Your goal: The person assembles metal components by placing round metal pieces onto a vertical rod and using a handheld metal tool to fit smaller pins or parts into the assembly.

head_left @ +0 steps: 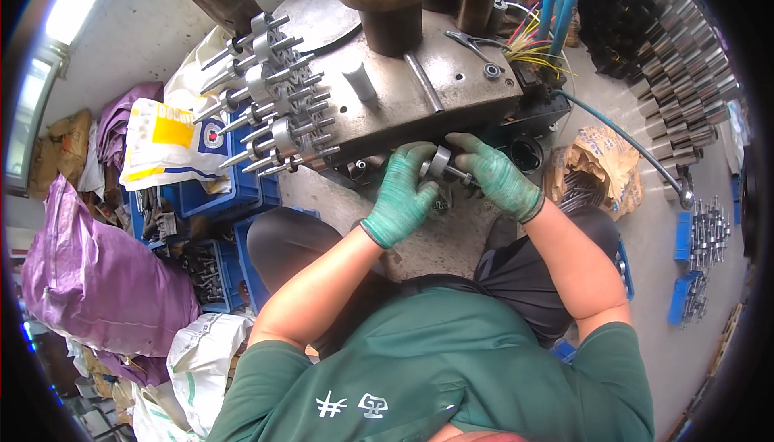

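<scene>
Green shirt (435,353), near; beyond, gloved left hand (401,196) and right hand (501,176), both gripping one shafted metal part (440,161); apparent step: two-handed positioning; next move needs steady alignment.

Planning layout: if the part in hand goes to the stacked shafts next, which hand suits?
Left hand, probably: it is at the metal part and nearer the stacked shafts, which lie to its left. The right hand would likely reach across.
</scene>
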Demonstrator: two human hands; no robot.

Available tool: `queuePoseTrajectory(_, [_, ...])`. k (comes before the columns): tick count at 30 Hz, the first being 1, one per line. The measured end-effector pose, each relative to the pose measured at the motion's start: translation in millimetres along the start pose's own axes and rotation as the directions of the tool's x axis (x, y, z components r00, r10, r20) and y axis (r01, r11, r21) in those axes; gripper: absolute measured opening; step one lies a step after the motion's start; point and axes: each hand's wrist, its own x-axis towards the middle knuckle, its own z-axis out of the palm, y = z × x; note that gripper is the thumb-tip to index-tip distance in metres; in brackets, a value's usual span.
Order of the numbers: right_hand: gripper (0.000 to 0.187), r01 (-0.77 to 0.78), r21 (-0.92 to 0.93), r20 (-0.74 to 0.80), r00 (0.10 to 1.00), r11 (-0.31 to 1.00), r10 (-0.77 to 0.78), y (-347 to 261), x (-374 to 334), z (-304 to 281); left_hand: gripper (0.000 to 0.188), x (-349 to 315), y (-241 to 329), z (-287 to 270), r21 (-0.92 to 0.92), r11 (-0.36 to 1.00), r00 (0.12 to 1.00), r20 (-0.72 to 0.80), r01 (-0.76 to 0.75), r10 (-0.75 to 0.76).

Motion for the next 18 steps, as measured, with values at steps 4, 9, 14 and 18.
queuePoseTrajectory(4, [0.061, -0.107, 0.181, 0.121, 0.989, 0.978, 0.086, 6.4, 4.2, 7.2, 0.054, 2.1, 2.5, -6.6, -0.548, 0.815, 0.983, 0.102, 0.186, -0.155])
queuePoseTrajectory(9, [0.057, -0.072, 0.053, 0.136, 0.989, 0.996, 0.064, 5.1, 9.2, 11.6, 0.052, 6.4, 0.9, -10.8, -0.608, 0.588, 0.834, 0.264, 0.533, -0.484])
queuePoseTrajectory(14, [0.069, 0.046, -0.464, 0.163, 0.986, 0.885, 0.035, -17.4, 6.2, 9.7, 0.051, 8.9, -2.3, -19.3, -0.531, 0.495, 0.726, 0.492, 0.688, -0.481])
queuePoseTrajectory(18, [0.06, 0.03, -0.691, 0.17, 0.978, 0.723, 0.122, -14.5, 6.5, 21.7, 0.045, 12.2, -12.3, -16.4, -0.305, 0.649, 0.704, 0.459, 0.697, -0.542])
